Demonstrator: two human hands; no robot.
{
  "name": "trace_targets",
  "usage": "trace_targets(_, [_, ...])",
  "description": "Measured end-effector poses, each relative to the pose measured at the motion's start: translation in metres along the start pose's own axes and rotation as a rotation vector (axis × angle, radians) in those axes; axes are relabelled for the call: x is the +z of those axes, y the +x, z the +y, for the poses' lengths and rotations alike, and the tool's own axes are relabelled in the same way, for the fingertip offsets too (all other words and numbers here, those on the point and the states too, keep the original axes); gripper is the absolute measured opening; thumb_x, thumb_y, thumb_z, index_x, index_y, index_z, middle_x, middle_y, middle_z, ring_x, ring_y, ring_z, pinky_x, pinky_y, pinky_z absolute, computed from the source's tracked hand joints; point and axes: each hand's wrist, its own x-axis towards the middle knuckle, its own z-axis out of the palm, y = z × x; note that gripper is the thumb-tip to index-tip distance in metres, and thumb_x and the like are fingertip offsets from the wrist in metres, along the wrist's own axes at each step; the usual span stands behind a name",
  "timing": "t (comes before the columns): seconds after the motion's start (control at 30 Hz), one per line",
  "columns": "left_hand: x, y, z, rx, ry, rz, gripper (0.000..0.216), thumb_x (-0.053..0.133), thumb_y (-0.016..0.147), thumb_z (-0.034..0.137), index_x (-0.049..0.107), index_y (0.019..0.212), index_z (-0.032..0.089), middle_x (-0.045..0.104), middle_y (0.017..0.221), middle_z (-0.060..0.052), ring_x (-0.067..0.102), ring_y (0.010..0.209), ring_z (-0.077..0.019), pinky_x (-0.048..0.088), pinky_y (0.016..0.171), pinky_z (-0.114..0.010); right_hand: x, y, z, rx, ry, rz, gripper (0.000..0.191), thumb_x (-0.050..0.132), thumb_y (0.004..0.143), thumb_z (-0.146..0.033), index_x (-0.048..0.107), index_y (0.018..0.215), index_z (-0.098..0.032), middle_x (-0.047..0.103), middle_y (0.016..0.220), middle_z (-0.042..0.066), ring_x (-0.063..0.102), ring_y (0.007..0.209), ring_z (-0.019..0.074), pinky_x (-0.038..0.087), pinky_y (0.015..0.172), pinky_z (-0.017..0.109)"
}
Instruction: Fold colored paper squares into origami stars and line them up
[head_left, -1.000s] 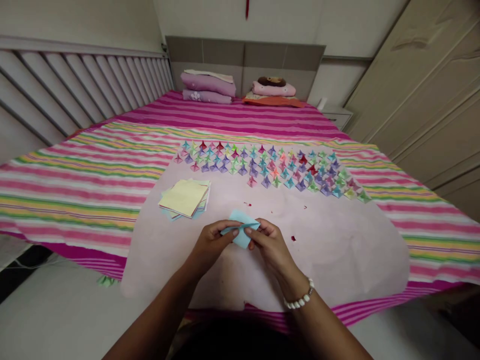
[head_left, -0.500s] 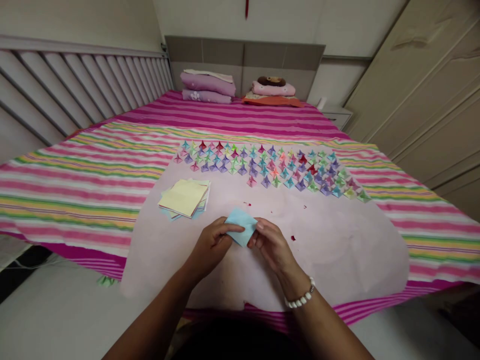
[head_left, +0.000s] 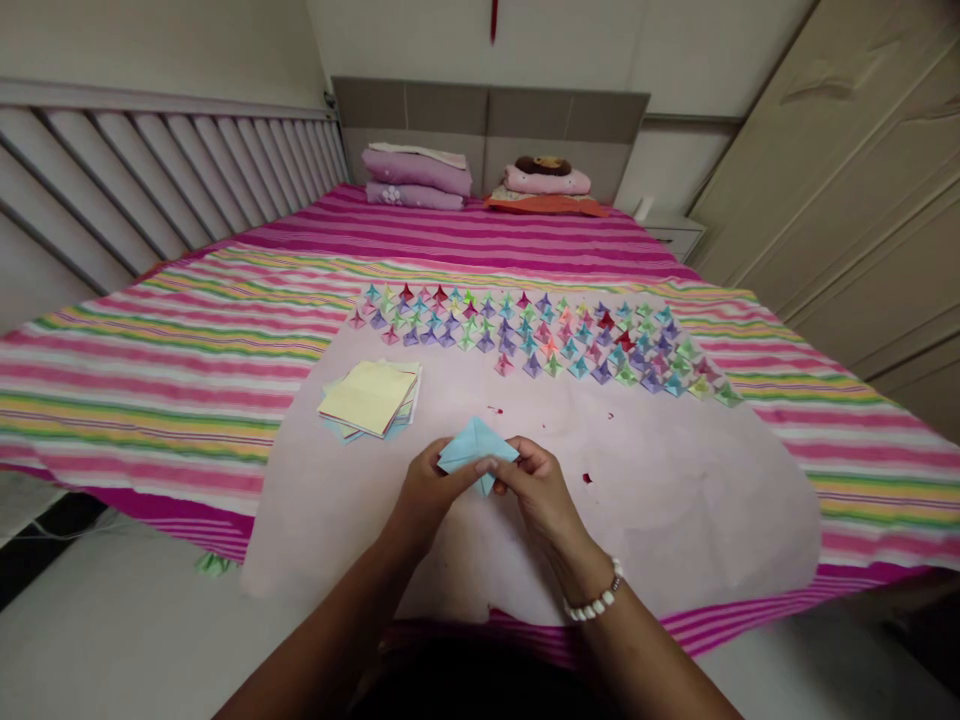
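Note:
A light blue folded origami paper (head_left: 477,438) is held up between both hands over the pale sheet (head_left: 675,480) on the bed. My left hand (head_left: 435,485) grips its left side, thumb on the front face near the middle. From the right, my right hand (head_left: 534,483) pinches it, its thumb meeting the left thumb near the lower centre. The paper has a diamond outline with creases and a point hanging below the thumbs. Fingers behind the paper are partly hidden.
Left of the hands lies a stack of square papers (head_left: 369,398), yellow on top. Several rows of small folded paper pieces (head_left: 531,364) stand along the sheet's far side. Small red scraps (head_left: 587,478) lie on the sheet. Folded bedding (head_left: 416,180) sits by the headboard.
The blue paper has gone from a flatter diamond to a wider shape with side points. My thumbs have come together on its front.

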Motion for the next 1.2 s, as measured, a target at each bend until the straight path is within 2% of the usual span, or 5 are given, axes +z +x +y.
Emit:
trace_targets(0.13, [-0.004,0.0,-0.004,-0.036,-0.04,-0.05,0.027,0.074,0.067,0.041,0.069,0.071,0.015,0.065,0.063,0.0,0.058,0.064,-0.0152,0.042,0.059,-0.024,-0.002,0.0,0.001,-0.013,-0.001,-0.006,0.02,0.079,0.064,-0.032,0.063,0.064,-0.019,0.055,0.051,-0.005,0.046,0.047,0.0095,0.034,0.05,0.023])
trace_targets(0.37, [-0.009,0.008,-0.007,-0.009,-0.097,0.015,0.04,0.064,0.074,0.055,0.069,0.079,0.016,0.066,0.067,-0.003,0.06,0.07,-0.0181,0.044,0.06,-0.026,-0.003,0.0,0.001,-0.032,-0.009,-0.013,0.018,0.072,0.071,-0.031,0.063,0.062,-0.018,0.053,0.051,-0.004,0.043,0.051,0.01,0.033,0.054,0.024])
trace_targets(0.8, [-0.002,0.007,-0.015,-0.1,-0.263,-0.118,0.028,0.077,0.068,0.039,0.065,0.073,0.014,0.057,0.062,0.003,0.049,0.059,-0.0073,0.041,0.062,-0.02,-0.004,-0.001,0.002,-0.024,0.146,-0.03,0.029,0.065,0.079,-0.043,0.065,0.065,-0.018,0.056,0.055,-0.001,0.047,0.055,0.0123,0.037,0.057,0.026])
trace_targets(0.97, [-0.009,0.003,-0.006,-0.322,-0.574,-0.352,0.026,0.079,0.067,0.03,0.06,0.071,0.012,0.052,0.065,0.002,0.043,0.054,-0.004,0.037,0.054,-0.016,-0.007,0.003,-0.001,-0.054,0.311,-0.117,0.009,0.065,0.075,-0.026,0.071,0.08,-0.021,0.066,0.076,0.002,0.054,0.07,0.0153,0.042,0.066,0.027])
trace_targets(1.2, [-0.01,-0.007,-0.015,-0.661,-0.915,-0.703,0.017,0.073,0.071,0.018,0.058,0.076,0.011,0.044,0.064,0.004,0.039,0.05,-0.0025,0.036,0.053,-0.016,-0.009,-0.004,-0.007,0.033,0.292,-0.283,0.041,0.073,0.063,-0.014,0.069,0.102,-0.024,0.07,0.101,0.003,0.061,0.089,0.0187,0.045,0.081,0.031])
